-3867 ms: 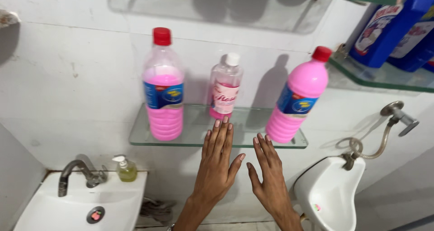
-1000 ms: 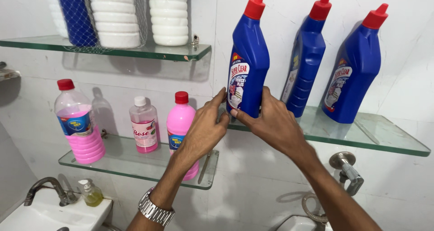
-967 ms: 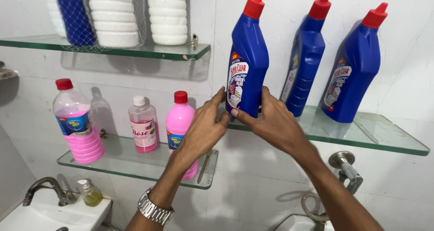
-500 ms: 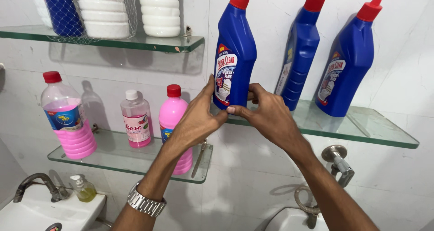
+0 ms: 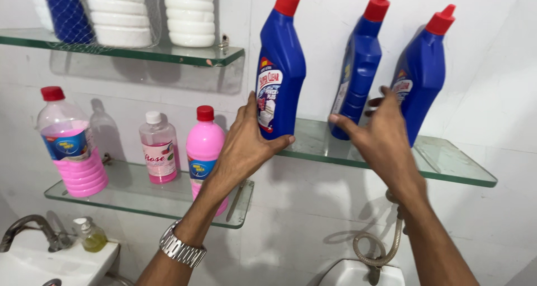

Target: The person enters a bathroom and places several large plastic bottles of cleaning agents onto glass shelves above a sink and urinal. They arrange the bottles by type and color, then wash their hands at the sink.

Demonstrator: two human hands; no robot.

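Observation:
Three blue bottles with red caps stand on a glass shelf (image 5: 447, 163) on the white tiled wall. My left hand (image 5: 246, 146) grips the base of the leftmost blue bottle (image 5: 282, 79), which stands at the shelf's left end. My right hand (image 5: 380, 135) is open with fingers spread, its thumb and fingertips at the bottom of the middle blue bottle (image 5: 361, 62). The third blue bottle (image 5: 425, 68) stands just right of that hand. A metal watch (image 5: 182, 247) sits on my left wrist.
A lower glass shelf (image 5: 140, 199) carries a large pink-liquid bottle (image 5: 70, 143), a small pink bottle (image 5: 159, 149) and a pink bottle (image 5: 206, 146). An upper shelf (image 5: 168, 54) holds white stacks. A sink with tap (image 5: 33, 238) and soap dispenser (image 5: 89, 235) sits lower left; a hose (image 5: 380, 247) hangs below.
My right hand has let go of the leftmost blue bottle and moved right to the middle bottle. My left hand still holds the leftmost bottle at the shelf's left end.

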